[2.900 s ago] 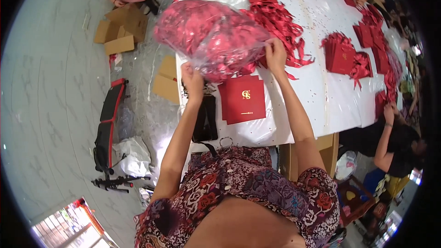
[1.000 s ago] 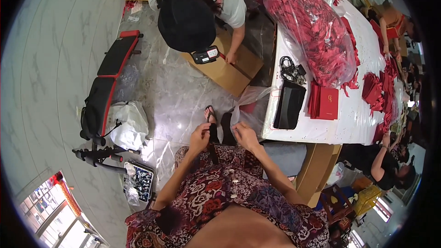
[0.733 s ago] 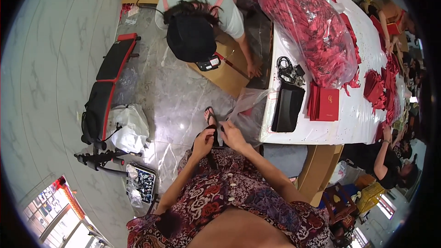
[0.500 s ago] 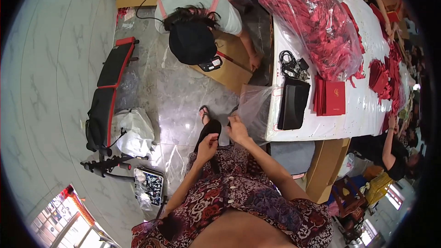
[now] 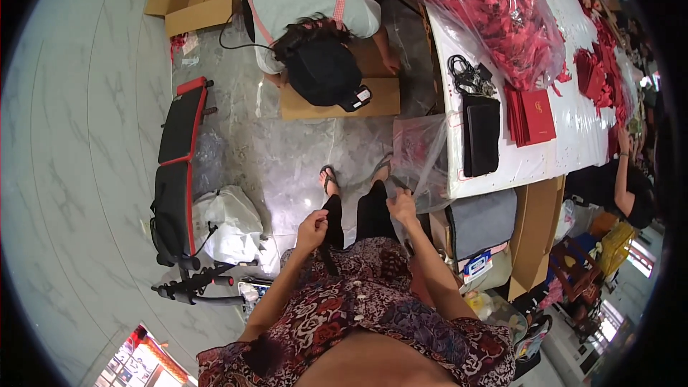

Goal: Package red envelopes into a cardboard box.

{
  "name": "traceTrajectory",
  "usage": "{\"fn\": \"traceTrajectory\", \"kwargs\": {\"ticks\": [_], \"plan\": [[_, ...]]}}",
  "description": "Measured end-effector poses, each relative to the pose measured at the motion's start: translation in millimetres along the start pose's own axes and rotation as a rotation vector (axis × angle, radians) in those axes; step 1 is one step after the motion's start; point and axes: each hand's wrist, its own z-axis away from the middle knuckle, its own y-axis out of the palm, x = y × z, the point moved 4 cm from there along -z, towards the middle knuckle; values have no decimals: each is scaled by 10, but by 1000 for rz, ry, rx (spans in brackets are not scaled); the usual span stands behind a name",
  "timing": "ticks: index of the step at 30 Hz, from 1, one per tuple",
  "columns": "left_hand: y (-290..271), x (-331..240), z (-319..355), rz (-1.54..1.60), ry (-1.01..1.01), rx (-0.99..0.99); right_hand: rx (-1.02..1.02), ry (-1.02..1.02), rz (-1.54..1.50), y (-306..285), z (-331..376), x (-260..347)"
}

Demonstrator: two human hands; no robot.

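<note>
My left hand (image 5: 313, 230) is held in front of my patterned dress, its fingers curled in; whatever they may hold is hidden. A dark strap (image 5: 329, 261) hangs over the dress below it. My right hand (image 5: 403, 206) is closed around a thin dark object (image 5: 402, 185), too small to name, that sticks out past the fingers. Just beyond that hand, a clear plastic sheet (image 5: 423, 145) hangs at the corner of the white table (image 5: 494, 185). A black pouch (image 5: 480, 136) and red booklets (image 5: 531, 116) lie on this table.
Ahead, a co-worker in a black cap (image 5: 324, 73) bends over a cardboard box (image 5: 301, 105). An open carton (image 5: 197, 7) stands behind. A black and red exercise bench (image 5: 178, 132) and a white bag (image 5: 231, 216) are at left. Red pieces fill a big clear bag (image 5: 480, 14).
My hands have moved slightly apart, and my view has shifted. Both my feet now show. The co-worker's head and the cardboard box have changed angle, with both of their arms now visible.
</note>
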Motion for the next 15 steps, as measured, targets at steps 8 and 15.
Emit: {"fn": "traceTrajectory", "kwargs": {"ticks": [8, 15], "plan": [[259, -156, 4, -18, 40, 108, 49, -212, -59, -171, 274, 333], [534, -351, -201, 29, 0, 236, -158, -361, 195, -560, 702, 599]]}}
